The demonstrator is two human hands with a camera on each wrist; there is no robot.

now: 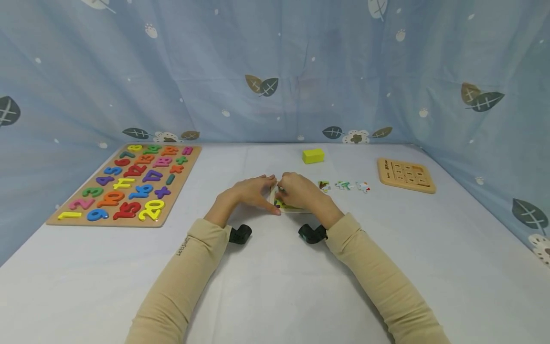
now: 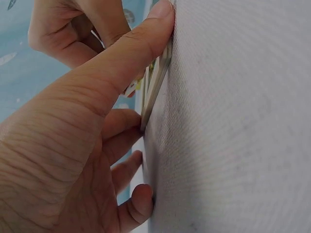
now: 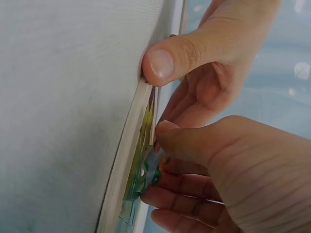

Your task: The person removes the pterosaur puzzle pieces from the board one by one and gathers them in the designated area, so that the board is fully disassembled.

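Note:
A shallow puzzle board [image 1: 296, 210] with a colourful picture lies flat in front of me, partly covered by both hands. My left hand [image 1: 253, 191] rests along its left side, thumb spread from the fingers. In the right wrist view the left thumb [image 3: 163, 63] presses at the near corner of the board's pale edge [image 3: 127, 150]. My right hand [image 1: 299, 192] bends over the board, thumb and fingers pinching a small puzzle piece [image 2: 131, 88], mostly hidden by the fingers. Three loose jigsaw pieces, among them a green-and-white one [image 1: 343, 185], lie right of the hand.
A large wooden number board [image 1: 148, 196] with coloured numerals lies at the left. Behind the hands stands a yellow-green block [image 1: 313, 155]. A small wooden number tray [image 1: 406, 175] lies at the right. A patterned blue curtain [image 1: 275, 62] hangs behind the white table [image 1: 266, 296].

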